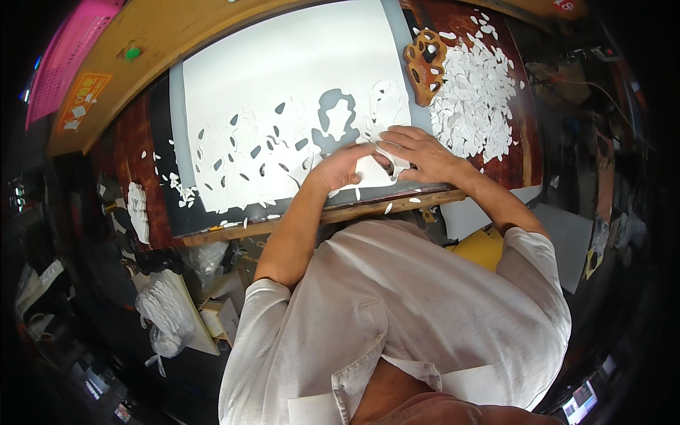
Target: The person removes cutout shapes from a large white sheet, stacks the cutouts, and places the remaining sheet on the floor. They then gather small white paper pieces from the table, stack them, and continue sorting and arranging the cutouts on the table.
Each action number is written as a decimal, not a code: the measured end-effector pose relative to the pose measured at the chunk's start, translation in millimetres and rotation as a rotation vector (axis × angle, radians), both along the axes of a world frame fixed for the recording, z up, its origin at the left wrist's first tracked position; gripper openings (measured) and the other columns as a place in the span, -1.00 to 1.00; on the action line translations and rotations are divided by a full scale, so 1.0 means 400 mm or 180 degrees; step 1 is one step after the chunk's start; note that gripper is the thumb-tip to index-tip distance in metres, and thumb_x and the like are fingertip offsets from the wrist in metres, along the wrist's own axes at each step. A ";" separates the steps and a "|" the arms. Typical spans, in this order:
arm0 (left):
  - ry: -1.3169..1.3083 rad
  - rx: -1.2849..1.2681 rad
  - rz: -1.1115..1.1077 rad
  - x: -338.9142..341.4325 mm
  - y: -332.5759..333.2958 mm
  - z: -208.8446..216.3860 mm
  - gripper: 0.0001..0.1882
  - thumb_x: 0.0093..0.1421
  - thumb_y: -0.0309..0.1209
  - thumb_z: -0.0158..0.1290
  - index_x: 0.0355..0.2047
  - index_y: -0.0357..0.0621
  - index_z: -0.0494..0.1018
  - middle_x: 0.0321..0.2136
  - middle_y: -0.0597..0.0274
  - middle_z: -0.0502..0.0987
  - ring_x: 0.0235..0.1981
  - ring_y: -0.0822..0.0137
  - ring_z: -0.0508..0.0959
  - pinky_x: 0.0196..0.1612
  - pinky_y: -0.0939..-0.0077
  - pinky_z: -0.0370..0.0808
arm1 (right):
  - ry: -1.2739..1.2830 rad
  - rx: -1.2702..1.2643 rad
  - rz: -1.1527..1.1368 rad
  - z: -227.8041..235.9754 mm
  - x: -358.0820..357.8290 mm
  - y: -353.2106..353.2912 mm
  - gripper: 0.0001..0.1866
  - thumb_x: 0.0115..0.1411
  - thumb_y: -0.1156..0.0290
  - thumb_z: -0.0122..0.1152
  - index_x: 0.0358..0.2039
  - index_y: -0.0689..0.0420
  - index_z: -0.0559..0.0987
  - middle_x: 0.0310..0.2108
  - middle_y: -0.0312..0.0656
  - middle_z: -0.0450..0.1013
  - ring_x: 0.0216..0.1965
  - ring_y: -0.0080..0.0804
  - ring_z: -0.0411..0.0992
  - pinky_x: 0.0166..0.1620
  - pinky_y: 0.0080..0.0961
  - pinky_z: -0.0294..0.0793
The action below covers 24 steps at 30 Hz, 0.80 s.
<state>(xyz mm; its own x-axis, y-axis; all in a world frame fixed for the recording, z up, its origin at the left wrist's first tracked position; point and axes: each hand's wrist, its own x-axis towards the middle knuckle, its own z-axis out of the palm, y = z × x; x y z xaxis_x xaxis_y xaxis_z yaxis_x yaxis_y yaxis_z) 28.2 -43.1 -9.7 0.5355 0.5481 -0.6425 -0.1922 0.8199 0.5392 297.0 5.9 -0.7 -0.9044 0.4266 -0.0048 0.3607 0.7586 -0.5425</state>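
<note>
A large white sheet point(290, 64) lies on a grey board. Its nearer part carries rows of cut outlines and small holes, and a cut-away gap shows grey around a white remnant point(338, 119). At the sheet's near right, my left hand point(341, 166) and my right hand point(423, 154) meet over a white cut-out piece point(397, 167) with openings in it. Both hands have their fingers bent around its edges, the right fingers reaching across its top. Where the fingertips overlap, the exact grip is partly hidden. A brown metal cutting die point(425, 67) stands beyond my right hand.
Small white oval chips point(473, 99) are heaped right of the die. Others point(185, 195) are scattered at the left. A stack of white pieces point(138, 212) sits at the table's left edge. A tan machine beam point(152, 42) borders the far left; plastic bags point(170, 312) lie below the table.
</note>
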 end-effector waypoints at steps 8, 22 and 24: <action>0.0713 0.0356 0.0080 0.020 -0.031 -0.009 -0.44 0.36 -0.07 0.22 0.18 -0.20 0.41 -0.12 0.18 0.66 0.01 0.37 0.61 -0.24 0.37 0.67 | 0.0222 -0.0829 -0.0072 0.000 0.005 0.042 -0.32 0.24 0.21 0.40 0.35 0.06 0.46 0.34 -0.09 0.41 0.42 0.02 0.24 0.40 -0.08 0.29; 0.1536 0.1255 0.1514 0.078 -0.158 -0.104 -0.61 0.44 -0.18 0.12 -0.09 -0.36 0.57 -0.32 0.15 0.66 -0.47 0.48 0.62 -0.44 0.58 0.65 | 0.1276 -0.0756 -0.2244 0.293 -0.113 0.392 -0.58 0.37 0.03 0.33 -0.42 0.15 0.67 -0.50 -0.41 0.51 -0.41 -0.66 0.43 -0.38 -0.59 0.41; 0.1275 0.1550 0.2012 0.071 -0.186 -0.124 -0.64 0.43 -0.28 0.14 0.01 -0.39 0.55 -0.40 0.21 0.58 -0.47 0.49 0.61 -0.44 0.54 0.66 | 0.1984 -0.0235 -0.1931 0.360 -0.149 0.464 -0.50 0.36 -0.01 0.33 -0.53 0.15 0.66 -0.62 -0.45 0.42 -0.54 -0.65 0.33 -0.47 -0.56 0.27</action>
